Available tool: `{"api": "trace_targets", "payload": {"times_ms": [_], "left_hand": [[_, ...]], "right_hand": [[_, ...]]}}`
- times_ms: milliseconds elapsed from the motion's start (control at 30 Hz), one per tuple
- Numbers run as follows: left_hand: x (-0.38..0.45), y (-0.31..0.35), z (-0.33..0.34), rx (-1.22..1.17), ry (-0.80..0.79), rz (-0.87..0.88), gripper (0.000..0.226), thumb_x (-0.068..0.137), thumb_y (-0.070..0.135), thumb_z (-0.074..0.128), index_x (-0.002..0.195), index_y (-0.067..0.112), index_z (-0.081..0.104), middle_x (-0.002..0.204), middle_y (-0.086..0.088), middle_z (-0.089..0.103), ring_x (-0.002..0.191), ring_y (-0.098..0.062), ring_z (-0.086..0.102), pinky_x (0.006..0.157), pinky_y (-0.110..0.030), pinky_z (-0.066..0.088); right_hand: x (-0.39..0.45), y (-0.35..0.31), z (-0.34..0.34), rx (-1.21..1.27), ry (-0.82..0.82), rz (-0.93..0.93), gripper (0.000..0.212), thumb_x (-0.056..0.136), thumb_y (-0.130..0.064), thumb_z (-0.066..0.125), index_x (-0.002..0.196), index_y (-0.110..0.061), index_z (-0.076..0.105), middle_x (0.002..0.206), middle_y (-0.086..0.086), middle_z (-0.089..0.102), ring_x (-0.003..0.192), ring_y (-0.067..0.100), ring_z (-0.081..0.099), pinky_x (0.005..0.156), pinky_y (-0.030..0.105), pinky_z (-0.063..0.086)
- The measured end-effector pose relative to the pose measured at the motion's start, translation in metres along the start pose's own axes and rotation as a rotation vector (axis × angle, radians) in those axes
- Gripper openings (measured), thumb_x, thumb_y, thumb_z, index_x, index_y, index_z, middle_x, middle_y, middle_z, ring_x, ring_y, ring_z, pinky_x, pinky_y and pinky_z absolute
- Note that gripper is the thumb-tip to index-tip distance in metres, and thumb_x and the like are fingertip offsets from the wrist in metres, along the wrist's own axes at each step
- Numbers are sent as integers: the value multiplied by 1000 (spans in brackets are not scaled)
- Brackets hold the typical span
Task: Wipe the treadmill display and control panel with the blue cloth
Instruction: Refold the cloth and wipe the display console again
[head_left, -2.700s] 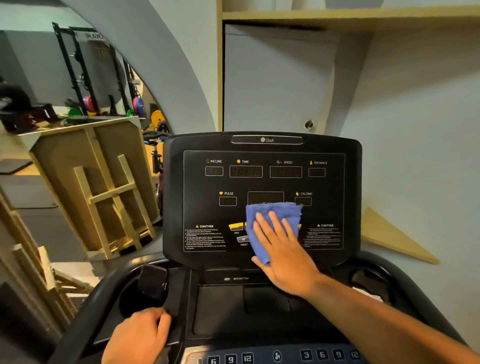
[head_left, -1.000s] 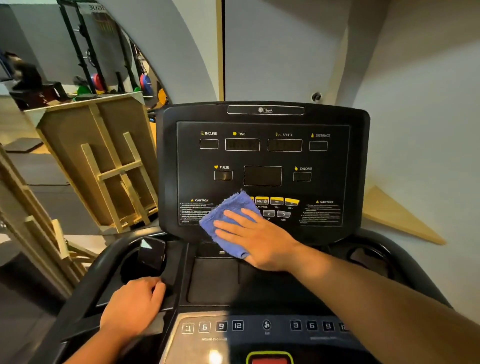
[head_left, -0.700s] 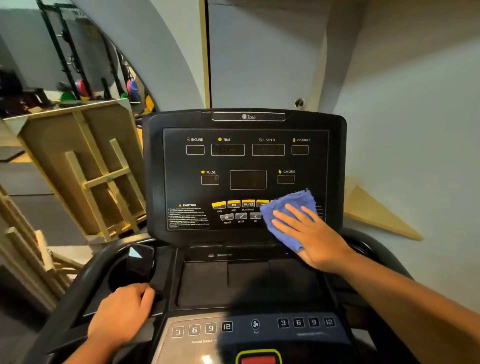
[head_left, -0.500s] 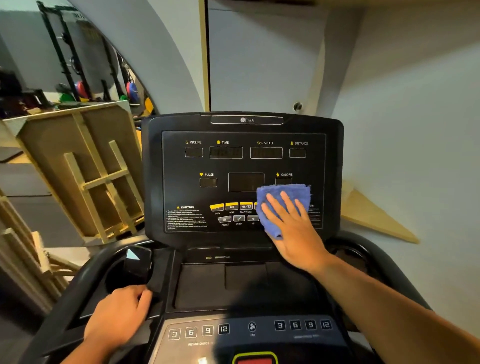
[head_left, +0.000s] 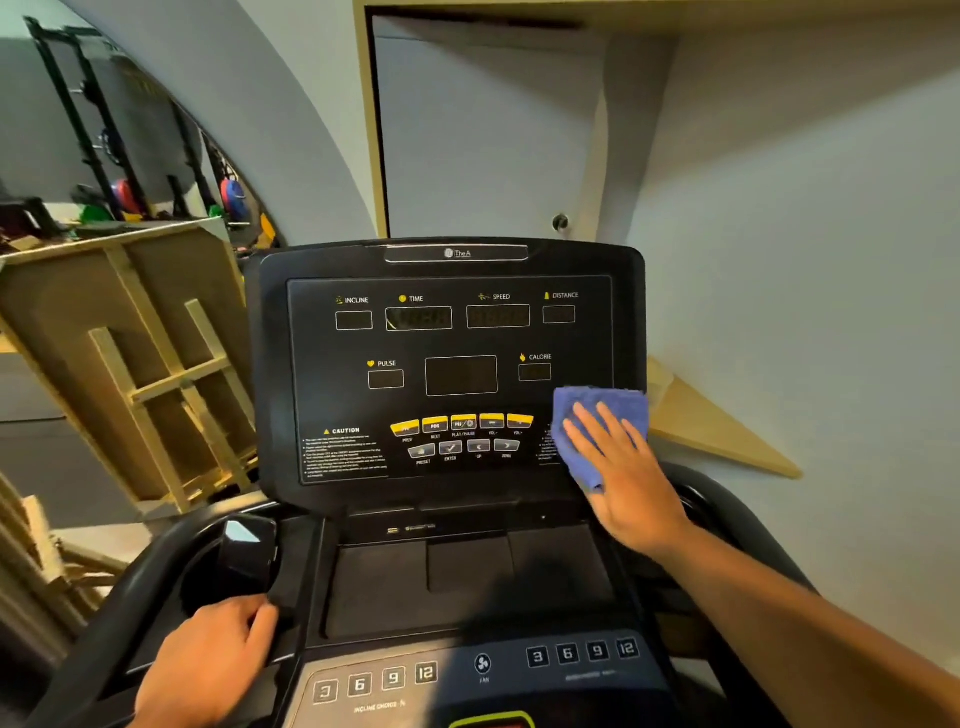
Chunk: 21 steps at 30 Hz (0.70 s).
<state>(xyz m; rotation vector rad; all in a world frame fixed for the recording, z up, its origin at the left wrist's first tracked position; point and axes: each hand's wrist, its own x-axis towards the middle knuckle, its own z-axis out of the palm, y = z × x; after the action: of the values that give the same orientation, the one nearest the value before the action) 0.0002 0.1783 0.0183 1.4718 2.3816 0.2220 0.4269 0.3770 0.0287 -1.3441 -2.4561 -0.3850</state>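
Observation:
The black treadmill display (head_left: 452, 364) stands upright in front of me, with dark readout windows and a row of yellow and grey buttons (head_left: 461, 435) low on it. My right hand (head_left: 623, 478) lies flat, fingers spread, pressing the blue cloth (head_left: 597, 415) against the display's lower right corner, over the right caution text. My left hand (head_left: 208, 660) rests curled on the left side of the console beside a black handgrip (head_left: 244, 551). The lower control panel (head_left: 467, 670) with number keys sits below.
A grey wall stands close on the right, with a wooden wedge (head_left: 717, 436) leaning on it. Wooden frames and panels (head_left: 130, 364) lean at the left. Gym racks and weight plates (head_left: 124, 192) stand far back left. A closed cupboard door (head_left: 488, 130) is behind the display.
My right hand has slid the blue cloth rightward along the display's lower part, from the left caution text across the buttons to the right edge. My left hand stays on the console.

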Motion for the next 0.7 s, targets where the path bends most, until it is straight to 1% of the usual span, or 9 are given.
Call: {"api": "trace_targets", "payload": {"times_ms": [67,133,233,333,433,500,533,633,700], "left_hand": [[1,1,-1,-16,-2,-5,36,104,44,43,82,40,71,89,11,68,81,-11,60,80,-31,50],[0,3,-3,-19,7,-12,35,104,44,43,84,40,72,91,10,67,83,-11,60,81,-30,49],[3,1,0,-9,11,-5,33,104,44,43,83,44,70,93,10,66,86,-12,59,82,-30,48],[4,-1,1,-23,11,11,34,104,43,43,84,42,70,93,10,64,84,-11,57,81,-30,47],[7,-3,3,-21,10,10,35,104,44,42,83,41,70,93,12,67,83,-9,59,81,-29,48],[8,-6,5,-10,-2,1,35,103,45,41,83,40,70,95,12,70,86,-9,63,82,-30,50],[9,-7,5,-5,-3,-1,35,102,46,42,83,40,70,96,12,71,89,-10,65,83,-30,51],[10,-6,4,-3,18,11,34,102,48,42,90,41,73,104,13,73,92,-9,64,85,-28,51],[10,-6,4,-8,23,19,35,102,49,41,93,41,74,106,13,73,94,-10,65,85,-28,51]], "right_hand": [[39,-5,-15,77,114,157,73,100,-34,49,160,-24,9,169,4,9,156,26,0,124,51,13],[84,-14,-33,90,179,282,66,103,-45,35,160,-20,13,168,7,10,155,30,1,124,53,12],[115,-37,-36,42,214,350,70,103,-53,24,160,-14,10,168,12,6,154,37,0,125,53,6],[80,-59,-6,0,158,213,74,103,-55,24,160,-15,1,168,12,0,154,35,-6,124,54,6],[27,-69,22,-54,59,38,73,103,-56,23,161,-17,1,169,11,1,155,35,-3,121,55,10],[18,-63,26,-58,34,-28,71,103,-57,19,161,-19,1,169,8,1,155,32,-2,121,54,11],[20,-58,25,-69,35,-52,71,103,-56,21,161,-21,1,169,7,2,155,30,-2,121,52,11],[48,-47,4,-75,45,-64,75,100,-47,41,160,-24,2,169,3,4,155,26,-7,122,50,8],[83,-55,-13,-31,93,6,74,100,-45,41,160,-24,4,169,2,2,155,25,-9,124,50,5]]}}
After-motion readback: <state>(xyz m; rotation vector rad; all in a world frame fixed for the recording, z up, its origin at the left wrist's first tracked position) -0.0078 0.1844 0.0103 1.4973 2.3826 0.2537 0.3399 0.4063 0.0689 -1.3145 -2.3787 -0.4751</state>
